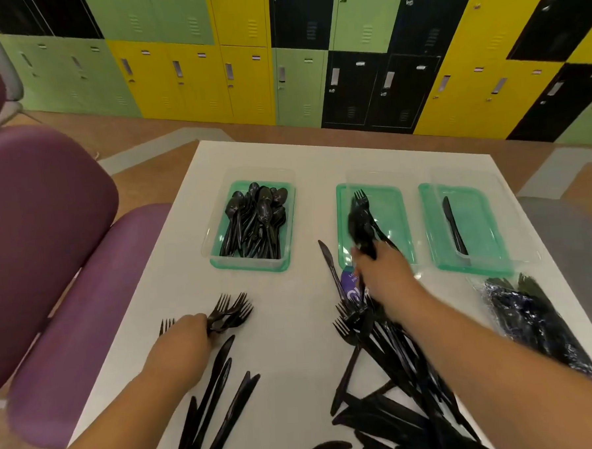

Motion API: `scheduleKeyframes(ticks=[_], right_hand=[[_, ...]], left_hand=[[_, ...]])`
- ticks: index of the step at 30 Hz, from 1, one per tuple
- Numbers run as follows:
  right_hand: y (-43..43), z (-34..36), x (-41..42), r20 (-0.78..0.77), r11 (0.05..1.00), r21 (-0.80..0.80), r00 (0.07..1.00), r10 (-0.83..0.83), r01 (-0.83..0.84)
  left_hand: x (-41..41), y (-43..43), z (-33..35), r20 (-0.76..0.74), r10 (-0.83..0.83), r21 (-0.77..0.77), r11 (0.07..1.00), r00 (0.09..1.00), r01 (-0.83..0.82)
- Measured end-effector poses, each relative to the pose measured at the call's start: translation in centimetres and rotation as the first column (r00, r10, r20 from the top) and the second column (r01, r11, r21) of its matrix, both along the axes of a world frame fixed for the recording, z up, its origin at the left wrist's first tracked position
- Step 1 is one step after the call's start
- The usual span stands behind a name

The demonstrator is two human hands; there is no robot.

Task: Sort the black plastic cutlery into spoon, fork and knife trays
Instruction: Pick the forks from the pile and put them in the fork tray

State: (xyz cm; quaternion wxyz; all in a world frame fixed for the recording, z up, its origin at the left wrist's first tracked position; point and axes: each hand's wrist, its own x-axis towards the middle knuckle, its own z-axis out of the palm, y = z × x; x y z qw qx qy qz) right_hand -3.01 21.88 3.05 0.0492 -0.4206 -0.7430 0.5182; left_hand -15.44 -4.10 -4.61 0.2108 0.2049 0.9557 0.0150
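Two hands sort black plastic forks on a white table [277,163].

The right hand [382,271] grips a bunch of forks [361,221] over the middle tray [390,216]. The left hand [184,340] curls round more forks [232,311]. Spoons fill the left tray [221,259]; one knife [454,229] lies in the right tray [482,214]. Loose knives [225,399] lie near. Green, yellow and black lockers [244,55] stand behind.

You have bare table [292,313] between the two hands up to the gap between the spoon tray [221,262] and fork tray [400,219], while loose knives [224,393], a cutlery heap [392,391] and a wrapped packet [533,325] crowd the near edge and right side.
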Motion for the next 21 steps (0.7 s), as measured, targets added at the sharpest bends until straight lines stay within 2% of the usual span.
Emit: scheduleKeyframes(ticks=[2,6,8,10,12,17,21], right_hand=[[3.8,0.9,-1.3,-0.057,0.996,-0.018,0.994,-0.091,0.090],[9.9,0.0,-3.8,-0.010,0.985,0.023,0.985,-0.171,0.171],[12.3,-1.8,-5.0,0.079,0.982,0.046,0.979,-0.188,0.185],[13.4,-3.4,-5.5,0.221,0.982,0.133,0.962,-0.161,0.134],[14.2,-4.2,-5.9,0.352,0.977,0.202,0.926,-0.139,0.070],[13.5,-4.9,-6.3,0.432,0.973,0.231,0.896,-0.102,0.000],[13.3,-5.3,-5.7,0.381,0.979,0.203,0.921,-0.075,-0.004]], left_hand=[[0.1,0.3,0.8,-0.004,0.015,0.025,1.000,1.000,-0.015],[0.6,1.3,3.2,0.069,0.007,0.108,0.994,0.998,-0.014],[0.8,2.1,4.8,0.105,-0.037,0.128,0.991,0.994,0.023],[1.4,3.1,6.8,0.159,-0.087,0.153,0.986,0.983,0.062],[1.5,5.8,8.2,0.236,-0.112,0.240,0.969,0.965,0.053],[1.6,14.3,10.7,0.390,-0.160,0.525,0.847,0.907,-0.077],[1.3,23.1,10.5,0.492,-0.177,0.663,0.711,0.853,-0.235]])
